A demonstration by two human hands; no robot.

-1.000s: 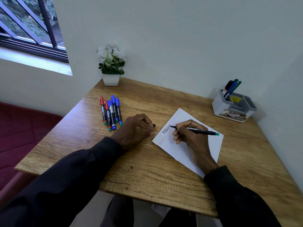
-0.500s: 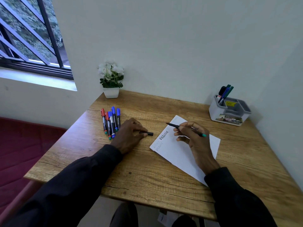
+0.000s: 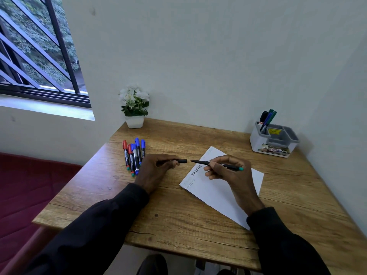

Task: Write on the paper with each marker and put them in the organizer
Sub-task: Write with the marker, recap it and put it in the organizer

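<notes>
A white sheet of paper (image 3: 222, 187) lies on the wooden table, with "Victoria" written twice near its left corner. My right hand (image 3: 226, 171) holds an uncapped black marker (image 3: 228, 166) above the paper, tip pointing left. My left hand (image 3: 156, 167) grips the black cap (image 3: 181, 161), held just left of the marker's tip with a small gap between them. Several red and blue capped markers (image 3: 134, 154) lie side by side left of my left hand. The grey organizer (image 3: 275, 142) stands at the back right with several markers upright in its left compartment.
A small white pot with white flowers (image 3: 135, 110) stands at the table's back left corner. Walls close off the back and right sides. A window is at the upper left, and a red seat (image 3: 29, 187) sits beside the table's left edge.
My right hand lifted the marker off the paper and turned its tip left. My left hand raised the cap and brought it close to the tip. The camera tilted up.
</notes>
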